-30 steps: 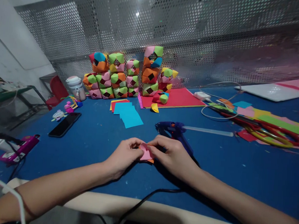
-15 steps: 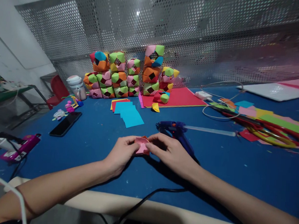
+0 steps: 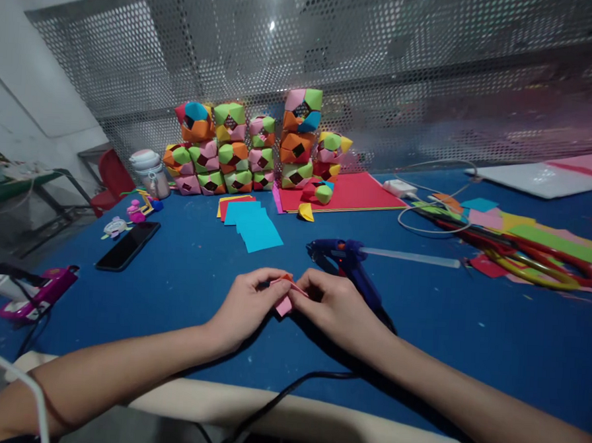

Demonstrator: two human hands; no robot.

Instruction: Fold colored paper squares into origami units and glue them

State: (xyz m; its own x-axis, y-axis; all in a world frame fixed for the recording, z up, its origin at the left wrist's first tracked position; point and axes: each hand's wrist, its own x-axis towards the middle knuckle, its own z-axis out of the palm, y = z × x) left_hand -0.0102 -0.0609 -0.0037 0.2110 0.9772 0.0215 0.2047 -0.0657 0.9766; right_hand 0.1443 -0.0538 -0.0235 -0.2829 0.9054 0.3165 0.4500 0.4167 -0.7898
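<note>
Between my two hands is a small folded paper piece (image 3: 284,305), pink with some orange at its top edge. My left hand (image 3: 249,305) pinches its left side, the thumb lying across the pink face. Gripping the right side, my right hand (image 3: 328,306) has thumb and forefinger closed on the paper. Fingers cover much of the piece, so its full shape is hidden. Just beyond my right hand lies a blue glue gun (image 3: 341,249) with a clear glue stick out of its back. Blue paper rectangles (image 3: 258,229) lie further off.
Stacked folded-paper cubes (image 3: 237,155) stand at the back, beside red sheets (image 3: 361,195). Scissors (image 3: 532,260) lie among paper scraps at right. A phone (image 3: 128,246), a purple power strip (image 3: 49,291) and a jar (image 3: 150,174) are at left. A black cord (image 3: 292,386) crosses the front edge.
The pink face was spread broad between my thumbs; now it looks narrower and points downward. My left thumb has moved right across it, and my hands are closer together.
</note>
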